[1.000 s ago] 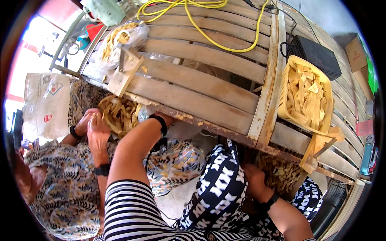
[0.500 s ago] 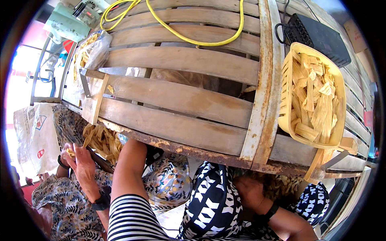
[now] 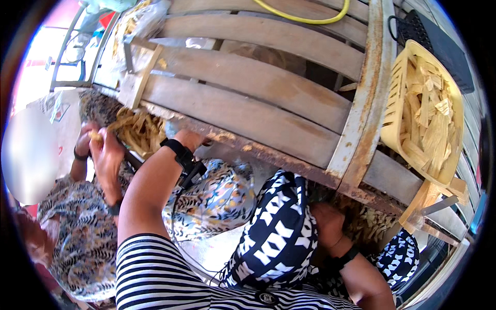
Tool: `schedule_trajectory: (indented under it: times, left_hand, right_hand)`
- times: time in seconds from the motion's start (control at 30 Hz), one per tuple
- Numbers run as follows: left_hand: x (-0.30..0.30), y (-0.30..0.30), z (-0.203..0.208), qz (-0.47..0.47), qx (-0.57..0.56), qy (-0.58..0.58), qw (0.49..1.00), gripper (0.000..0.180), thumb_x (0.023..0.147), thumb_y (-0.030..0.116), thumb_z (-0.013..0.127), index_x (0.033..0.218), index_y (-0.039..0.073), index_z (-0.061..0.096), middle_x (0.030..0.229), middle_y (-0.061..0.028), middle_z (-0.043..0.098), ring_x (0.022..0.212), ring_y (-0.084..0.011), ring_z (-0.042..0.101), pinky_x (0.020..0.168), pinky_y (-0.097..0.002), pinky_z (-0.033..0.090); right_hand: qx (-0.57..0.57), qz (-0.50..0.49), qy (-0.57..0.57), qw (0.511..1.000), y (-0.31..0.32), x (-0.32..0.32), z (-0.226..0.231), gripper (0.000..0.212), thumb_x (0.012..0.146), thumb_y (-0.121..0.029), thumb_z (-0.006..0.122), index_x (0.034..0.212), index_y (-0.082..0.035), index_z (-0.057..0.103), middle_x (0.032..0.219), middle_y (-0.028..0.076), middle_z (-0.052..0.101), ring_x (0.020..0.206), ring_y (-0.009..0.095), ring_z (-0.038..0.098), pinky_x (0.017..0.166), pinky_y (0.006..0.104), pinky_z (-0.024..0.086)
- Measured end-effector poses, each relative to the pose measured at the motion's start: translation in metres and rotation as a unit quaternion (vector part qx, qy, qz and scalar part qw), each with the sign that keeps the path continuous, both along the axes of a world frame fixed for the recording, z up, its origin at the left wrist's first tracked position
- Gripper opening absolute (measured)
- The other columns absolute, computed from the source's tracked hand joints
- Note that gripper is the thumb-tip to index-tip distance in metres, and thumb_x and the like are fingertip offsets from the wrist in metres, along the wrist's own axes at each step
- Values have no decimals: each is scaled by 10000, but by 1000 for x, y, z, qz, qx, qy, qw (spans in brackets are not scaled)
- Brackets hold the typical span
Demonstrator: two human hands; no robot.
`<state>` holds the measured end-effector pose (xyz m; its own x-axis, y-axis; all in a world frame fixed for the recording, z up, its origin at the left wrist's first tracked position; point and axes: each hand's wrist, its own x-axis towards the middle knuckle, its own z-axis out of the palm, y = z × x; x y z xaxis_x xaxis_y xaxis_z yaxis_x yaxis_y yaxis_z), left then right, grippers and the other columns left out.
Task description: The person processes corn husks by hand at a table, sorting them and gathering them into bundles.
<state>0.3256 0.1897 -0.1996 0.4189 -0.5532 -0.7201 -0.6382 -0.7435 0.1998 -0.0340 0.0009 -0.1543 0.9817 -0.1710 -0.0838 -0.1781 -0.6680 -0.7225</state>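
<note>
My left hand [image 3: 191, 138] is at the table's near edge, below the rusty rim. Its fingers are hidden, so I cannot see whether it holds anything. A black strap with a small dark device [image 3: 182, 159] is on that wrist. Down between my patterned trouser legs, my right hand [image 3: 328, 221] is in shadow beside a heap of dried, pale yellow strips [image 3: 369, 222]. The fingers of this hand are also out of sight. Tan strips [image 3: 138, 129] lie in a heap under the table's left end, between my left hand and a co-worker.
The slatted wooden table [image 3: 248, 98] has a rusty metal edge. A yellow basket [image 3: 395, 98] of flat strips stands at the right, beside a black crate [image 3: 444, 57]. A yellow hose [image 3: 310, 20] lies at the back. At left, a co-worker's hands [image 3: 103, 152] pinch a small yellowish piece.
My left hand has drawn back from under the table, so its wrist strap now shows. The view has shifted, and the table sits higher in it. My right hand stays by the strips.
</note>
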Motion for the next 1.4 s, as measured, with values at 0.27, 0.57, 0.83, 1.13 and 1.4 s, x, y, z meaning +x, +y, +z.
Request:
schedule_trajectory:
  times: [0.27,0.57,0.83,1.13,1.4]
  left_hand:
    - [-3,14,10,28,-4,-34,999,517,823,271,516,1293,68,445,1315,-168,455,1191,-314,455,995,-364,357]
    - [-10,-11,3,30,-24,-54,998,505,827,263,511,1287,65,448,1305,-171,463,1182,-317,462,986,-368,364]
    - [-8,-43,-30,38,4,-69,997,494,831,256,507,1282,62,451,1297,-174,469,1173,-320,469,978,-371,371]
    - [3,-56,-46,38,29,-85,995,482,836,248,502,1277,58,455,1287,-177,477,1163,-324,477,969,-374,379]
    - [6,-55,-42,39,43,-96,994,472,840,241,498,1272,55,458,1279,-180,483,1155,-327,483,961,-377,386]
  right_hand:
    - [-12,6,-5,1000,-1,-1,-2,234,653,-113,632,884,-82,608,884,125,623,781,328,607,632,380,497]
    - [-49,-32,-38,998,3,-11,-16,210,660,-118,609,864,-66,607,878,129,610,774,326,599,638,381,494]
    - [-50,10,-16,999,1,-7,-12,217,604,-105,592,821,-100,595,894,94,621,825,284,618,631,363,508]
    - [-36,33,55,997,1,-9,-7,287,582,-146,651,860,-117,588,919,77,620,840,270,613,647,362,509]
    - [-36,14,32,999,3,-6,-5,282,584,-110,641,859,-100,578,956,85,604,837,270,611,683,361,511]
